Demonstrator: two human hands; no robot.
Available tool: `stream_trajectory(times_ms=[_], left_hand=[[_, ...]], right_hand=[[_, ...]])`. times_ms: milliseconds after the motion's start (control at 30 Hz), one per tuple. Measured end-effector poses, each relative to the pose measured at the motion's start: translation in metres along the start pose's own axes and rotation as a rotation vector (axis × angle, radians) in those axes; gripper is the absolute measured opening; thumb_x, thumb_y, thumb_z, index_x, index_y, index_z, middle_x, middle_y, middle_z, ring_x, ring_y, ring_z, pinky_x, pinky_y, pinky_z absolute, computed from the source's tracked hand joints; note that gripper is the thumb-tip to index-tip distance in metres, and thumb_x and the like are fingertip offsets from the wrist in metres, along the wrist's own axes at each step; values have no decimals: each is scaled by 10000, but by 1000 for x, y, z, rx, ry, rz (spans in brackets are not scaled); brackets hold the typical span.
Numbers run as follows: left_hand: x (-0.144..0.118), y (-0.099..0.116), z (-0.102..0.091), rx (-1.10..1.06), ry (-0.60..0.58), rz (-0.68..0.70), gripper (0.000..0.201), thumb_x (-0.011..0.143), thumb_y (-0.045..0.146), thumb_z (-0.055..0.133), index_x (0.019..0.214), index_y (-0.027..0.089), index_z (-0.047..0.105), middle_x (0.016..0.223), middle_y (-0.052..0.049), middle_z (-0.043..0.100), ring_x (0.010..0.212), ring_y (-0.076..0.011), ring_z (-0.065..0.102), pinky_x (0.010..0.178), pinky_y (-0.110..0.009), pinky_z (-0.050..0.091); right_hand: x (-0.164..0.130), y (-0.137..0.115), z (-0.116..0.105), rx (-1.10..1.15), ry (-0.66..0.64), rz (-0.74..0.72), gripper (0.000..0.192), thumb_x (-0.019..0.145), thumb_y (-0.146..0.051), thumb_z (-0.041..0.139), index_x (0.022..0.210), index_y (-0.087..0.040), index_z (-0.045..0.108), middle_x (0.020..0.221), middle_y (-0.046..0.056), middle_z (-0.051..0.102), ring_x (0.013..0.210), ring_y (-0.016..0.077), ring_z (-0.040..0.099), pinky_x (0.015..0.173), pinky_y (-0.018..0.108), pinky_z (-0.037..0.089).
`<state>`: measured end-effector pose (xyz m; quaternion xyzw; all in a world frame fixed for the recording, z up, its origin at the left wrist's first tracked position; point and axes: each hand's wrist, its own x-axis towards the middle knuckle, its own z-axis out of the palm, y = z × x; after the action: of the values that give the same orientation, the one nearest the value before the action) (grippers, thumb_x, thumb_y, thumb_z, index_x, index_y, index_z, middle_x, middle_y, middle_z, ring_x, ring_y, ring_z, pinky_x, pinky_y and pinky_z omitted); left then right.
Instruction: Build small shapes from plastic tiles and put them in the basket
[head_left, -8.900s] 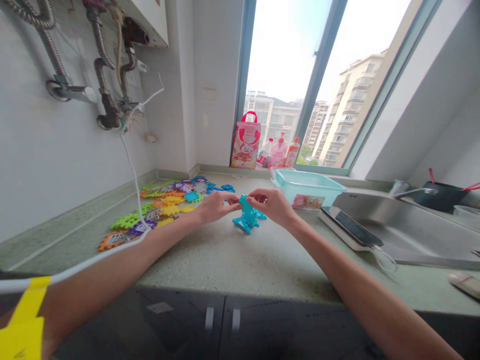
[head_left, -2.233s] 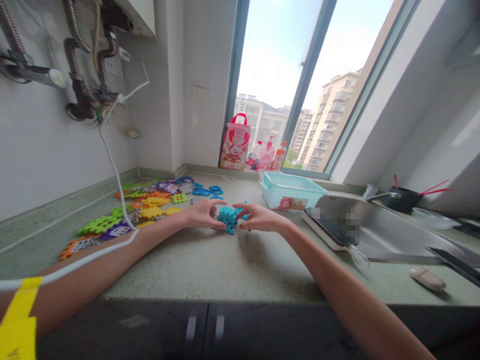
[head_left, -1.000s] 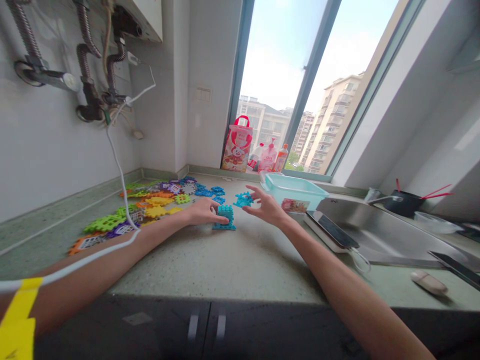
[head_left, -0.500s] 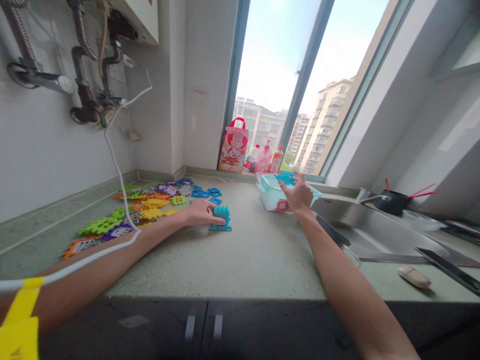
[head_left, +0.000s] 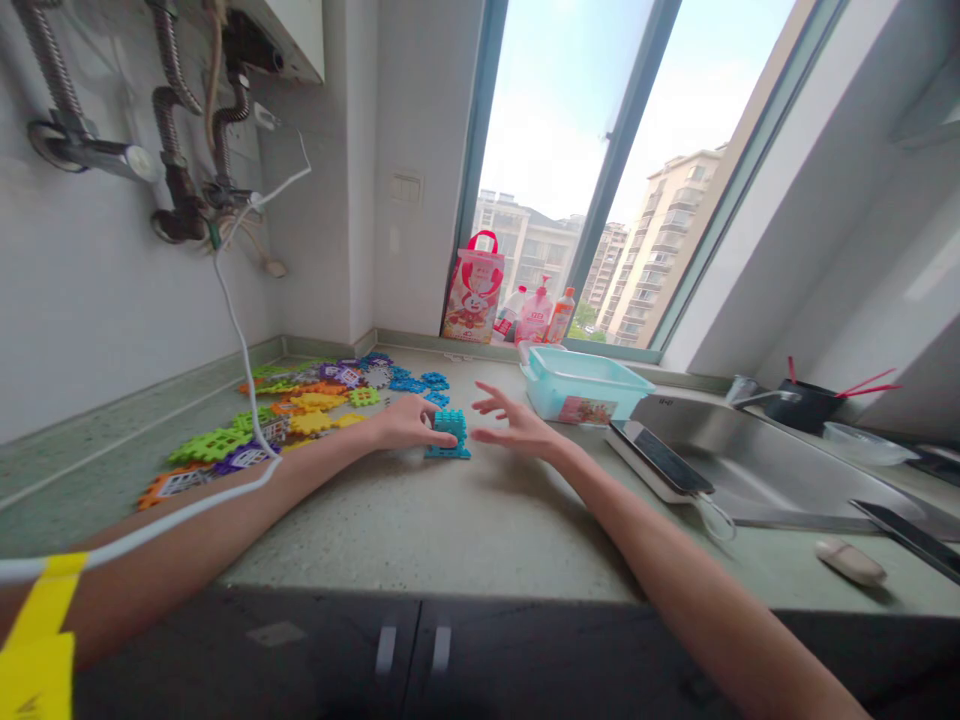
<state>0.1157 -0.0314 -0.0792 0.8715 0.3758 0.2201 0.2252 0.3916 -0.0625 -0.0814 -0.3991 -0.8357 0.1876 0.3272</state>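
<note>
A small teal structure of interlocking toy blocks (head_left: 451, 422) stands on the worktop on a flat base. The fingers and thumb of my left hand (head_left: 405, 422) are closed on its left side. Just to its right hovers my right hand (head_left: 514, 424), empty, with its fingers spread toward the blocks. Behind the right hand is a translucent aqua plastic bin (head_left: 600, 384) with a picture label on its front. To the left of the left hand lie many flat interlocking pieces (head_left: 311, 402) in green, yellow, orange, purple, grey and blue.
A phone (head_left: 660, 456) on a white block rests beside the steel sink (head_left: 750, 460). A computer mouse (head_left: 850, 562) sits near the front edge. A white cable (head_left: 241, 350) runs down across my left forearm. Bottles (head_left: 535, 315) and a pink bag (head_left: 476, 295) line the windowsill.
My right hand has come away from the bin, moving left to beside the teal blocks. The teal piece at its fingers over the bin no longer shows. My left hand keeps its grip.
</note>
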Motion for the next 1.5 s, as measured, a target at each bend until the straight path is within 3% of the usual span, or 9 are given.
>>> stream_trajectory(times_ms=[167,400,500,633,867,1000,1200,1400,1500], left_hand=[[0,-1,2,16,12,63,558,739,718,737,639,183,613,611,24,524,592,-139,449,563,-274,251],[-1,5,0,51,120,0,575,688,739,763,722,177,645,678,0,594,639,-164,504,579,-277,304],[-2,6,-5,15,160,33,644,704,759,750,923,154,708,871,-61,696,787,-220,588,675,-296,403],[-2,3,-12,-150,237,108,788,852,799,577,1279,140,645,1253,-147,692,1056,-283,625,907,-360,469],[-5,0,-12,-109,184,64,826,875,793,533,1354,124,604,1254,-166,685,1085,-301,638,943,-381,468],[-6,5,-12,-73,166,55,850,862,768,551,1418,125,555,1198,-158,699,1071,-299,645,929,-372,468],[-7,4,-11,-28,142,55,831,877,743,572,1439,132,538,1175,-142,712,1045,-293,663,922,-356,454],[-6,2,-9,30,120,46,859,894,764,545,1463,121,551,1176,-137,727,1086,-298,653,928,-348,432],[-6,2,-11,82,111,33,843,905,786,499,1442,143,585,1162,-126,735,1094,-304,656,915,-356,432]], right_hand=[[3,-6,36,134,-157,8,1169,754,-461,894,1687,-294,211,1326,88,689,1207,260,659,1112,439,465],[6,-3,36,161,-67,-59,1127,783,-352,857,1689,-288,190,1052,22,731,987,224,701,1002,439,520],[7,-3,32,134,7,-101,1097,795,-347,838,1686,-278,202,1046,25,735,974,217,707,991,432,533],[7,-6,10,17,196,-107,1081,785,-402,837,1676,-249,244,1020,34,752,974,236,723,1009,442,540],[-3,7,-62,-427,610,21,1036,795,-512,784,1661,-223,293,1061,84,775,1015,305,740,968,459,545],[-12,25,-92,-639,777,222,997,809,-557,744,1639,-197,326,1056,104,786,972,326,743,921,463,538],[-21,40,-107,-784,847,530,989,854,-608,701,1639,-166,294,1110,158,785,977,363,737,913,485,497],[-23,41,-109,-800,836,609,1076,831,-778,660,1627,-133,332,1087,197,786,1061,408,706,969,540,444],[-23,42,-111,-774,853,615,988,899,-774,574,1620,-137,351,1116,193,785,1111,398,689,990,536,422]])
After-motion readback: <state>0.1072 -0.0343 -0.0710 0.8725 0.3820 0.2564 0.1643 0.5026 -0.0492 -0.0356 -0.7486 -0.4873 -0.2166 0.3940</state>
